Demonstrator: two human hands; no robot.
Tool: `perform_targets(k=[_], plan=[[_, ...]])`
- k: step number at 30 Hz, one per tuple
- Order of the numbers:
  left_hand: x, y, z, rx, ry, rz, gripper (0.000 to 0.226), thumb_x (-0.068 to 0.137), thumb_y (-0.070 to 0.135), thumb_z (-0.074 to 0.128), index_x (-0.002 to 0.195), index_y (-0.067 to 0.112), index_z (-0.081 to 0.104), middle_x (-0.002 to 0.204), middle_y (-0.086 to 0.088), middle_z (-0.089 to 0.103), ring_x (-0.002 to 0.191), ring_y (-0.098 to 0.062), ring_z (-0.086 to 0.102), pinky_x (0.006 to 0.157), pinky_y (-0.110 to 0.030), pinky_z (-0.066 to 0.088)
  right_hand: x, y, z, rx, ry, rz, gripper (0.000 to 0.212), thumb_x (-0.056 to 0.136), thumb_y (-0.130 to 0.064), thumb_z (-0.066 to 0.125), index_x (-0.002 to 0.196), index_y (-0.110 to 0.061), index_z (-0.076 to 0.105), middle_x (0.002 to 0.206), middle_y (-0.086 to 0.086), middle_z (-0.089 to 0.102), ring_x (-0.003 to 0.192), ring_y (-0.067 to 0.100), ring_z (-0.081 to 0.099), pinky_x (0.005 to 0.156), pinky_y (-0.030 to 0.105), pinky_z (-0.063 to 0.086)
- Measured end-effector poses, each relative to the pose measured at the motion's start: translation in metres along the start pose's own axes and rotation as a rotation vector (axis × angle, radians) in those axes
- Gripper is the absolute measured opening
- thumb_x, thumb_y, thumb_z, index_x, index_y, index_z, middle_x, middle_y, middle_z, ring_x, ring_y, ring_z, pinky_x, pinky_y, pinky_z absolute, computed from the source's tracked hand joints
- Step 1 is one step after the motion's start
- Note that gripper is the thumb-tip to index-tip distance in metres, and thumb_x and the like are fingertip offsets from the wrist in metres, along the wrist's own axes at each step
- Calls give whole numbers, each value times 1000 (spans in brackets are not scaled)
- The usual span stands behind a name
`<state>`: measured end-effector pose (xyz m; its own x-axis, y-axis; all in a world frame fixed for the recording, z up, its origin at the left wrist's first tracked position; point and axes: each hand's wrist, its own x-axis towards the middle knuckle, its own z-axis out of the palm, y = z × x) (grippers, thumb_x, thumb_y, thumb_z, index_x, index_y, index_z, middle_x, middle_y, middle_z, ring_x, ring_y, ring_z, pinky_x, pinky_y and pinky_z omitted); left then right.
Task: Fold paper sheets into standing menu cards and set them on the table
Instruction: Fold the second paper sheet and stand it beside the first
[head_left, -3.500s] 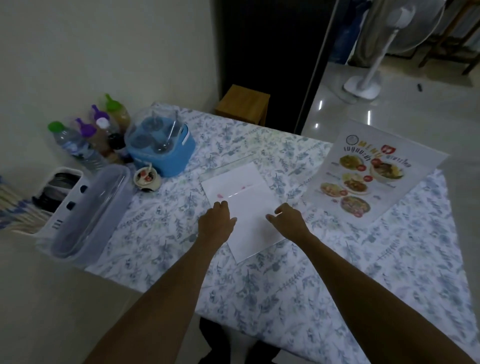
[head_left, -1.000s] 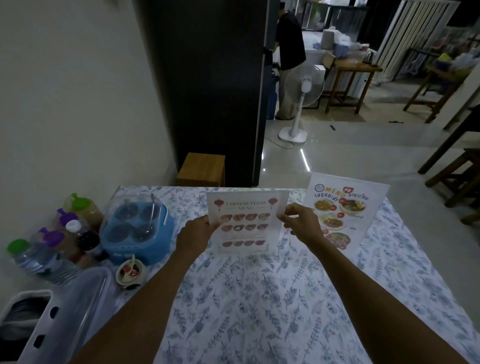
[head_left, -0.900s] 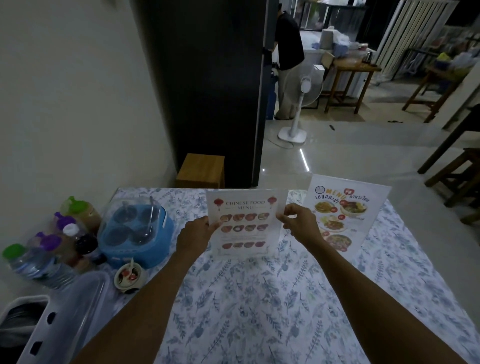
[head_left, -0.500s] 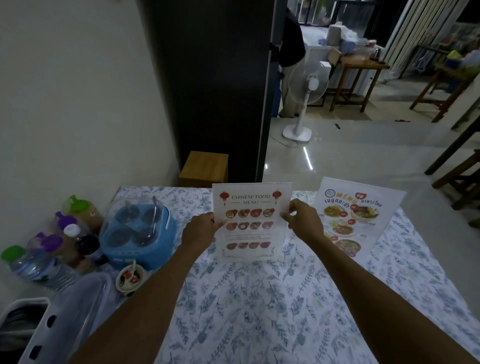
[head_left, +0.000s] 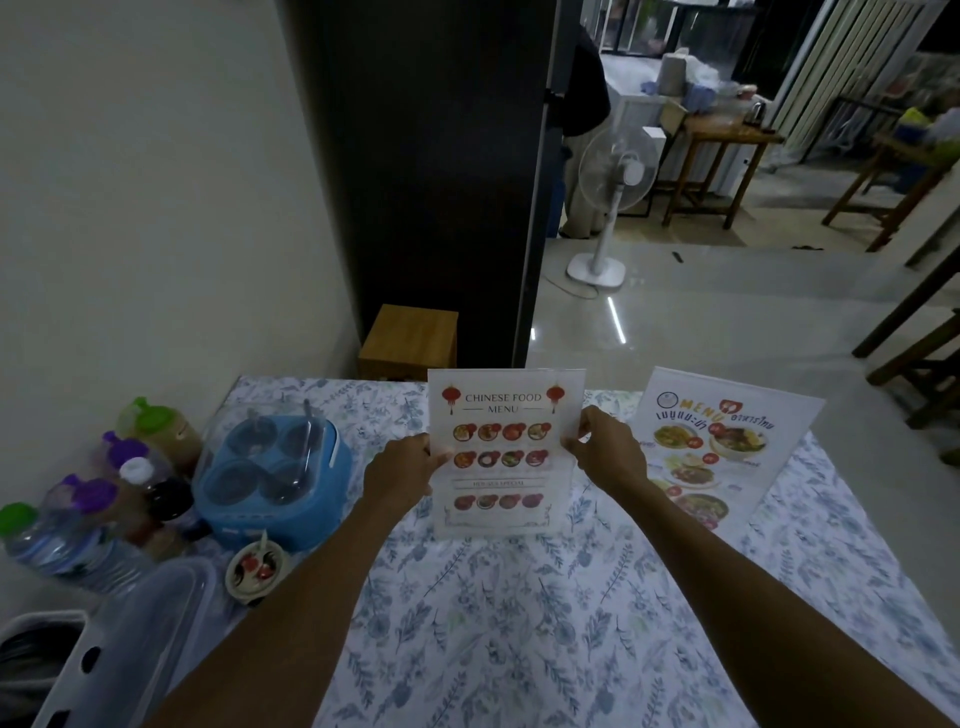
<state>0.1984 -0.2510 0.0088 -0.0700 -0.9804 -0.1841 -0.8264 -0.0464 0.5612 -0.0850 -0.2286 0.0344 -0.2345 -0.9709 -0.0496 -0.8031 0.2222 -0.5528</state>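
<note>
A folded white card printed "Chinese Food Menu" (head_left: 503, 415) stands upright in the middle of the table (head_left: 519, 623), its lower edge at the floral cloth. My left hand (head_left: 400, 472) pinches its left edge and my right hand (head_left: 608, 449) pinches its right edge. A second menu card (head_left: 722, 447) with Thai lettering and food pictures stands by itself to the right, apart from my hands.
A blue condiment caddy (head_left: 270, 475) with a clear lid, several sauce bottles (head_left: 140, 467), a water bottle (head_left: 47, 540) and a small sauce dish (head_left: 257, 566) crowd the left side. A clear plastic box (head_left: 130, 639) lies at the near left. A wooden stool (head_left: 410, 340) stands beyond the table.
The sheet lay flat under my hands 3.5 s ago; it is now upright and held by both side edges. Over the last second it shifted slightly, and my view dropped a little.
</note>
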Motion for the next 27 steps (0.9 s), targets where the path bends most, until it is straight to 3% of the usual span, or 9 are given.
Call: perform_targets(k=[2, 7, 22, 27], plan=[[1, -2, 2, 0, -1, 5, 42, 93, 54, 56, 116, 21, 67, 99, 1, 76, 73, -17, 74, 62, -29, 55, -1, 0, 0, -2, 0, 9, 22, 90, -30, 68, 108, -20, 59, 104, -4, 68, 82, 18, 67, 73, 40, 59], [-1, -2, 4, 12, -1, 11, 42, 94, 55, 53, 115, 23, 67, 100, 3, 76, 75, -15, 74, 54, -23, 43, -5, -1, 2, -1, 11, 25, 22, 90, -30, 68, 108, -21, 59, 102, -4, 69, 82, 17, 67, 67, 33, 52], [-2, 2, 5, 93, 0, -19, 41, 93, 52, 57, 117, 19, 65, 106, -1, 75, 79, -19, 74, 50, -21, 38, -8, 0, 6, -85, 35, 37, 23, 90, -33, 66, 107, -22, 58, 105, -3, 67, 91, 20, 64, 77, 42, 57], [-4, 1, 9, 132, 8, -26, 44, 94, 56, 50, 114, 19, 65, 105, -1, 75, 77, -19, 73, 58, -28, 42, -12, -2, 5, -115, 36, 32, 25, 90, -36, 64, 108, -20, 57, 104, 0, 68, 88, 22, 65, 77, 44, 58]])
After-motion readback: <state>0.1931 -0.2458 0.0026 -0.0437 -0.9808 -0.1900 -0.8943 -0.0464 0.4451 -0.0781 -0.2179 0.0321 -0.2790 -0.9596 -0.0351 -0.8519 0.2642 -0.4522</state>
